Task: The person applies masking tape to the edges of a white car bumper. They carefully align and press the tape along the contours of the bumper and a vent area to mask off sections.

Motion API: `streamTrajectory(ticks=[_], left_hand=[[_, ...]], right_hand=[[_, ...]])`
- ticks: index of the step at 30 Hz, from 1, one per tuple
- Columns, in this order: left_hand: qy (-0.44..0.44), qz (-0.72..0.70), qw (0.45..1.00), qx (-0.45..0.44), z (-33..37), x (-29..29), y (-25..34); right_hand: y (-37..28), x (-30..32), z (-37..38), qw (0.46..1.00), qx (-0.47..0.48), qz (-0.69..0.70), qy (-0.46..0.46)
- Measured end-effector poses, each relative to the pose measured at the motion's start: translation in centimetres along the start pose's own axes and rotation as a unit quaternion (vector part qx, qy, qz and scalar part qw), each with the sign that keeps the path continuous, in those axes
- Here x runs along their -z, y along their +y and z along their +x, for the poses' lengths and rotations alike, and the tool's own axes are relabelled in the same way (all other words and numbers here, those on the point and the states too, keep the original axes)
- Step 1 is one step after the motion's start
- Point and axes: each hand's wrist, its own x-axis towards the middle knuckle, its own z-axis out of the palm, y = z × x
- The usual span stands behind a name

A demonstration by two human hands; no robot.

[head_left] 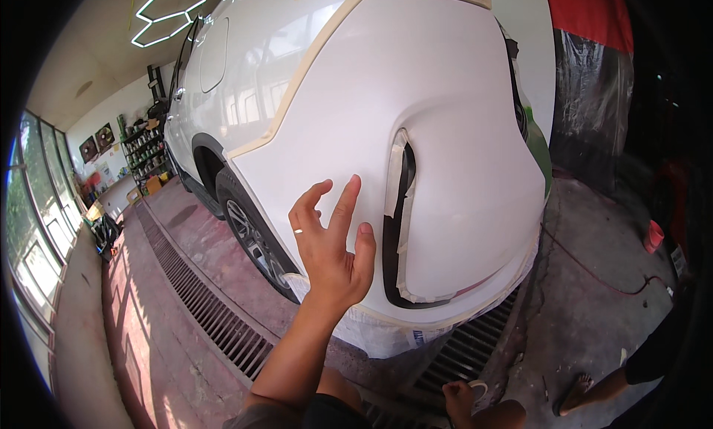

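Note:
My left hand (334, 254) is raised in front of the white rear bumper corner (468, 199) of a car. Its fingers are spread and hold nothing; whether the tips touch the panel I cannot tell. To its right runs a dark curved slot (391, 258) in the bumper, edged with strips of masking tape (402, 243). More masking tape (297, 80) follows the seam between bumper and body. Low at the bottom edge, my right hand (458, 399) is closed on a pale ring, apparently a tape roll (484, 389).
A rear wheel (252, 236) stands left of the bumper. Plastic sheeting (386, 338) wraps its lower edge. Floor drain grates (200, 295) run beneath. At right are a person's foot (575, 393), a hose (616, 289) and a red cup (653, 237). Shelves (142, 150) stand far left.

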Motion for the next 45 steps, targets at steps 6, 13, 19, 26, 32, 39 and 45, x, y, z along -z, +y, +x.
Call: streamTrajectory(ticks=[6,13,19,26,32,39,45], left_hand=[[-0.051,0.028,0.997,-0.057,-2.2,-2.9,-1.1],[-0.115,-0.005,0.993,-0.008,-6.9,-5.4,-1.0],[-0.078,0.014,0.997,-0.02,-4.2,-5.2,-1.1],[-0.061,0.048,0.996,-0.036,-0.6,-5.4,-0.6],[-0.074,0.057,0.996,-0.015,2.1,-5.7,1.1],[0.015,0.014,0.998,-0.054,2.8,-3.2,-2.0],[-0.054,-0.069,0.995,-0.038,1.5,-2.0,-0.4]], right_hand=[[-0.1,-0.1,-0.1,1.0,-0.015,0.004,-0.007],[-0.5,-0.6,0.1,1.0,-0.018,-0.014,-0.022],[0.0,-0.8,0.1,1.0,-0.015,-0.002,-0.008],[-0.2,-1.6,0.1,1.0,0.001,0.007,-0.014],[-1.3,-2.0,0.0,0.999,-0.009,0.017,-0.028],[-2.9,-2.4,-0.2,0.999,-0.006,0.009,-0.042],[-3.4,-3.1,-0.3,0.998,-0.018,0.017,-0.05]])
